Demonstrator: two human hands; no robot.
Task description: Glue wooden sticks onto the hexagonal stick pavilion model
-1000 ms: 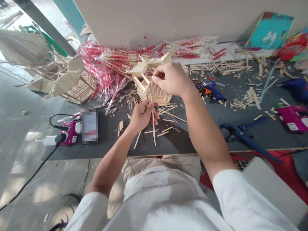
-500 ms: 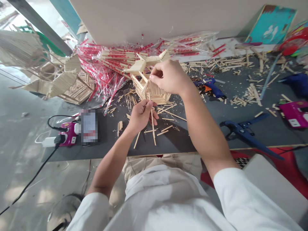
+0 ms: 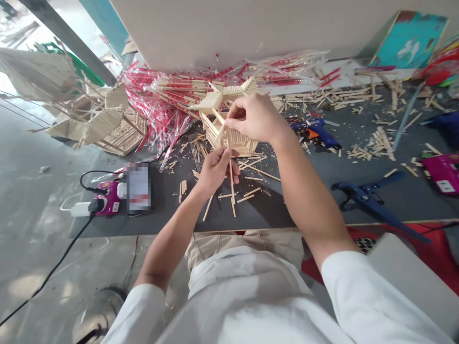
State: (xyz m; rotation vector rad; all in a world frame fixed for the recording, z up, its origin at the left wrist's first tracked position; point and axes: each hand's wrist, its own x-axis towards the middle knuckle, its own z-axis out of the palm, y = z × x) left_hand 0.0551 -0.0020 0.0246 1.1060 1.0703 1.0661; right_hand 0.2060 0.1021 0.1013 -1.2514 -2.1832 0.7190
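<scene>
A small house-like model [image 3: 242, 139] made of thin wooden sticks stands on the dark table, with slatted roof panels and a many-sided base. My left hand [image 3: 215, 169] is closed in front of it, thumb and finger round a slim wooden stick [image 3: 231, 179] whose lower end points toward me. Above it, my right hand [image 3: 256, 117] pinches the same stick near its upper end, close to the model's open side. Whether the stick's tip touches the model is hidden by the fingers. Loose sticks [image 3: 249, 195] lie around both hands.
A larger stick model [image 3: 124, 131] stands at left, beside red-and-clear wrapped stick bundles [image 3: 172, 91]. Further right are a blue glue gun [image 3: 324, 136], a blue cutter [image 3: 369, 200] and stick scraps [image 3: 376, 145]. A purple power socket [image 3: 107, 198] and a blurred-out device [image 3: 139, 188] sit at left.
The whole view has shifted slightly to the right. Both hands keep hold of the stick, and its lower end has drawn up a little toward the model.
</scene>
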